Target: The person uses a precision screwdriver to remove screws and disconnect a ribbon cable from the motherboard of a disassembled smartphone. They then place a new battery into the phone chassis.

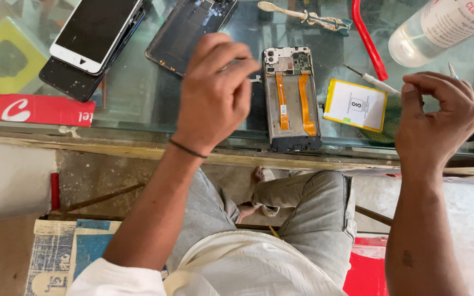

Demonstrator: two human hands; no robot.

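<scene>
Lying open on the glass worktop (138, 98), the stripped phone (292, 98) with orange ribbon cables looks light and fragile, best gripped by its edges. Just left, the left hand (215, 93) pinches a tiny part; well right, beyond the yellow-edged battery (356, 104), the right hand (440, 123) hovers, fingers curled, holding a slim tool.

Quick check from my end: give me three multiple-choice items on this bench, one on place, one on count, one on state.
1. The yellow-edged white battery lies where from the opened phone with orange ribbon cables?
A left
B right
C on top

2. Orange ribbon cables in that phone?
A two
B four
C none

3. The left hand is:
A flat on the glass counter
B curled, fingertips pinched
C gripping the battery

Key: 1 B, battery lies right of the phone; 2 A, two strips run lengthwise; 3 B, fingers bunched above glass.
</scene>
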